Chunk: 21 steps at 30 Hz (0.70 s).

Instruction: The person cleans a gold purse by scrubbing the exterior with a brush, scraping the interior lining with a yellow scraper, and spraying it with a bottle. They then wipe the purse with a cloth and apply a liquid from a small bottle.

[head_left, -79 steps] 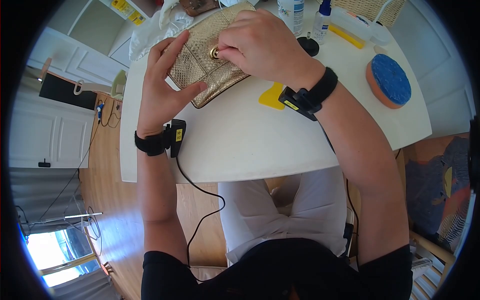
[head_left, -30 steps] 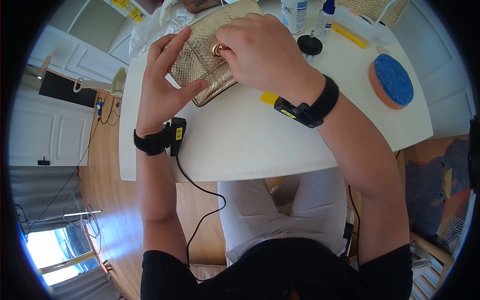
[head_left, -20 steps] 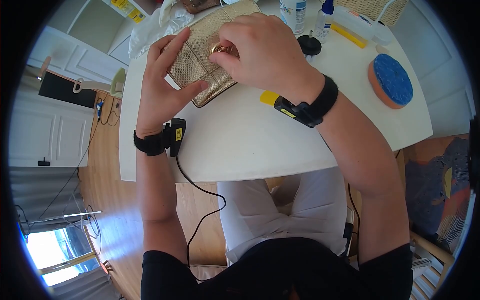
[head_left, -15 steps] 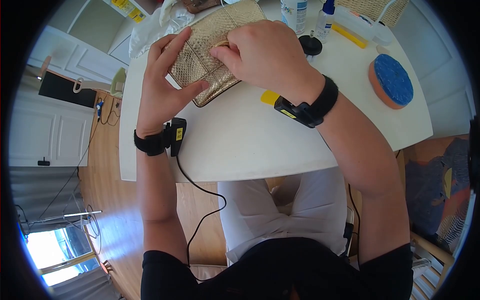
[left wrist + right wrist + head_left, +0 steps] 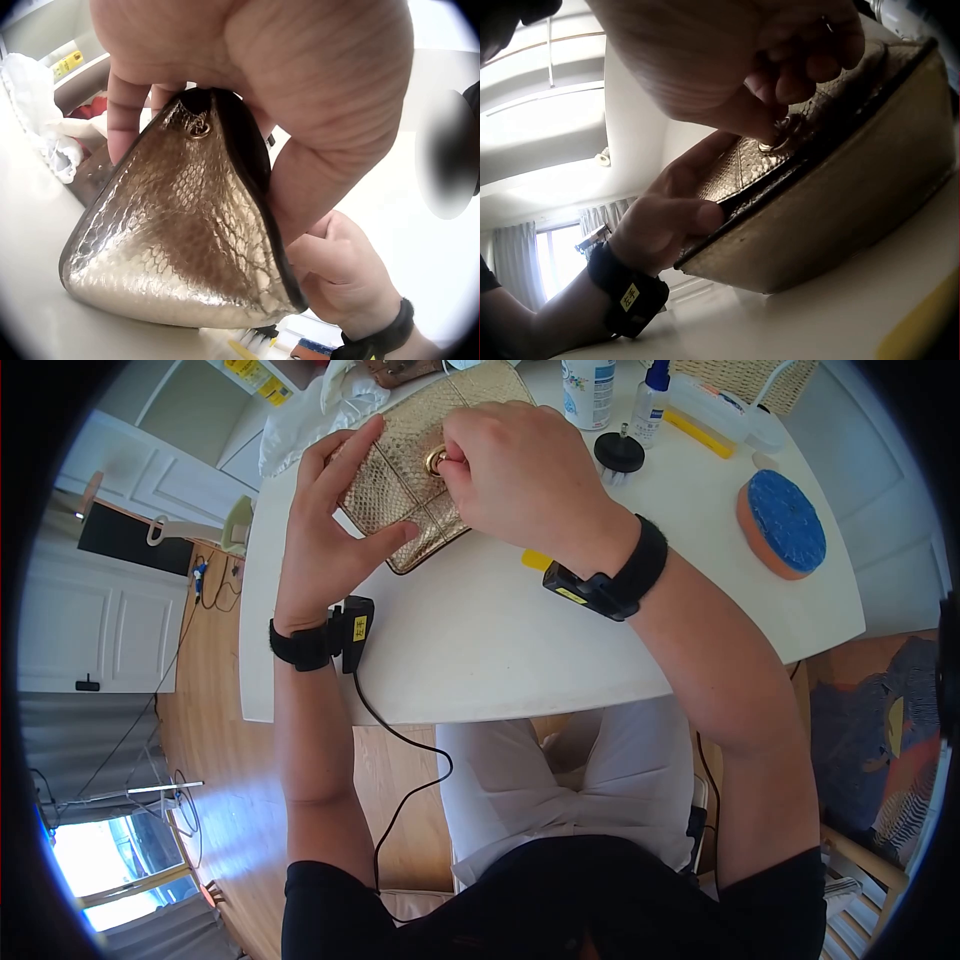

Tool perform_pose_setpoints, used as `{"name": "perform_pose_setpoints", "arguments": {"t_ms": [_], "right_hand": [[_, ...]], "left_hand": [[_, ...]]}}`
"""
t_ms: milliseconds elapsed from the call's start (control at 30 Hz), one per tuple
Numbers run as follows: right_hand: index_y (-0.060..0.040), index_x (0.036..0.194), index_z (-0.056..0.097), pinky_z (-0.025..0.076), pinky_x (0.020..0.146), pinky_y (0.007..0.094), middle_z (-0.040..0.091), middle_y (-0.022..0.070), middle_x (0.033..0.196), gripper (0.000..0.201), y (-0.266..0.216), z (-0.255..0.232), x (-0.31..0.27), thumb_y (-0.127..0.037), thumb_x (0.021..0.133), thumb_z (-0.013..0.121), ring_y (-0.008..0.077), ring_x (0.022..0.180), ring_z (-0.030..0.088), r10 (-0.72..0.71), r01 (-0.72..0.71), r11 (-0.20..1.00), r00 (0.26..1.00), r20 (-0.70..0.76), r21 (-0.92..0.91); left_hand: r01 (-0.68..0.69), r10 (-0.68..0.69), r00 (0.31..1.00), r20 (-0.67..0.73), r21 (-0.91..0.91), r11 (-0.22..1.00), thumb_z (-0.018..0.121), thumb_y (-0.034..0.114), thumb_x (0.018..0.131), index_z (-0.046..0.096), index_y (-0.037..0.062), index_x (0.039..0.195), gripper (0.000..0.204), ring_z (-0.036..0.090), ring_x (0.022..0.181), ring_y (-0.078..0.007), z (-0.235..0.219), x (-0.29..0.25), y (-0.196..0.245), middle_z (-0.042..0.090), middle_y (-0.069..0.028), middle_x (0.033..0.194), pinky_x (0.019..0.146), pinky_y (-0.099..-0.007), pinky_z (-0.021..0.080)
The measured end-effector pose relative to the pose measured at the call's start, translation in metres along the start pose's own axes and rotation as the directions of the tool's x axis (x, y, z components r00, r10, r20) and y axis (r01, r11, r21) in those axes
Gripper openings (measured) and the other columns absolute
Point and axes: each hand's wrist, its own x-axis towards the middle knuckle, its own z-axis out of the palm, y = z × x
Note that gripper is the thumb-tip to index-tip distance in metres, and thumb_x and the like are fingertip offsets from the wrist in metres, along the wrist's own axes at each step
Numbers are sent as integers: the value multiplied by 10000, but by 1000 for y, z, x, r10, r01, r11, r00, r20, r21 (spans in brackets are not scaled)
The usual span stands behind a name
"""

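Note:
A gold snakeskin-patterned handbag [image 5: 395,480] with dark edging stands tilted on the white table. My left hand [image 5: 335,530] holds it by one end, fingers along one face and thumb on the other, as the left wrist view shows around the bag's narrow side [image 5: 180,225]. On the flap sits a round gold clasp [image 5: 433,460]. My right hand [image 5: 530,470] pinches this clasp between thumb and curled fingers, which cover part of it. In the right wrist view the thumb of my right hand [image 5: 727,67] is right at the clasp's ring [image 5: 774,142].
To the right lie a round blue-and-orange sponge [image 5: 782,522] and a black round brush [image 5: 619,452]. Behind stand a white bottle [image 5: 588,395] and a blue-capped bottle [image 5: 650,405]. White cloth [image 5: 345,410] lies back left. A yellow piece [image 5: 535,559] shows beside my right wrist.
My right fingers have shifted about the clasp; half a second ago the thumb lay across it, and now its ring shows again. The left hand and the bag have barely moved.

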Motion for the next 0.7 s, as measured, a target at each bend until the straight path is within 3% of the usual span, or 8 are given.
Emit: {"name": "perform_pose_setpoints", "arguments": {"t_ms": [167, 233, 333, 400, 467, 533, 667, 700], "right_hand": [[-75, 780, 643, 524, 633, 448, 658, 98, 691, 103, -2, -2, -2, -149, 807, 709, 330, 697, 661, 8, -8, 999, 1000, 3, 50], [-75, 776, 646, 523, 632, 450, 651, 96, 679, 97, -2, -5, -1, -145, 807, 704, 333, 686, 655, 37, -37, 998, 999, 9, 50], [-66, 783, 644, 523, 654, 453, 651, 104, 695, 99, 1, -7, -1, -144, 807, 700, 338, 706, 651, 105, -107, 994, 993, 59, 39], [-70, 785, 684, 525, 689, 441, 681, 112, 693, 120, 6, -2, -1, -183, 759, 715, 307, 735, 691, -61, 61, 998, 998, -1, 29], [-70, 793, 688, 527, 694, 442, 685, 107, 710, 106, 6, -2, 0, -166, 759, 716, 307, 742, 689, -71, 71, 997, 998, 0, 32], [-69, 800, 691, 529, 700, 443, 689, 102, 726, 93, 6, -1, 0, -148, 759, 717, 306, 749, 687, -83, 82, 996, 997, 1, 34], [-67, 811, 696, 535, 736, 441, 700, 96, 777, 82, 6, -2, 2, -99, 740, 723, 305, 795, 691, -136, 136, 990, 991, -8, 36], [-67, 813, 697, 537, 748, 439, 702, 95, 790, 83, 6, -3, 2, -86, 736, 721, 305, 812, 693, -132, 131, 991, 991, 13, 31]], "left_hand": [[13, -14, 1000, 15, 14, 1000, 847, -35, 628, 486, 61, 1501, 949, 513, 1319, -224, 0, 0, -1, 452, -93, 1415, 1140, -355, 432], [-52, 51, 998, -49, -12, 999, 873, 25, 615, 552, 136, 1465, 916, 561, 1245, -246, 2, 1, -3, 511, -99, 1359, 1032, -360, 487], [-45, 45, 998, -47, 2, 999, 872, 26, 615, 553, 133, 1465, 914, 564, 1232, -242, 2, 1, -3, 516, -95, 1354, 1020, -351, 487], [-45, 45, 998, -46, 0, 999, 871, 28, 614, 554, 136, 1465, 914, 566, 1226, -239, 2, 1, -3, 516, -94, 1354, 1012, -347, 488], [-45, 45, 998, -46, 0, 999, 870, 29, 613, 555, 138, 1465, 915, 567, 1220, -236, 1, 0, -2, 516, -92, 1354, 1005, -344, 488], [7, -7, 1000, 9, 7, 1000, 860, -23, 619, 488, 66, 1500, 961, 504, 1333, -224, -1, 0, 0, 455, -87, 1419, 1162, -356, 411], [19, -20, 1000, 12, 22, 1000, 860, -23, 621, 491, 70, 1500, 958, 505, 1333, -222, -1, 0, 0, 457, -84, 1419, 1157, -352, 414], [-13, 14, 1000, -20, 19, 1000, 865, 9, 614, 527, 108, 1480, 935, 538, 1259, -220, 0, 0, -2, 490, -84, 1379, 1056, -336, 447]]}}
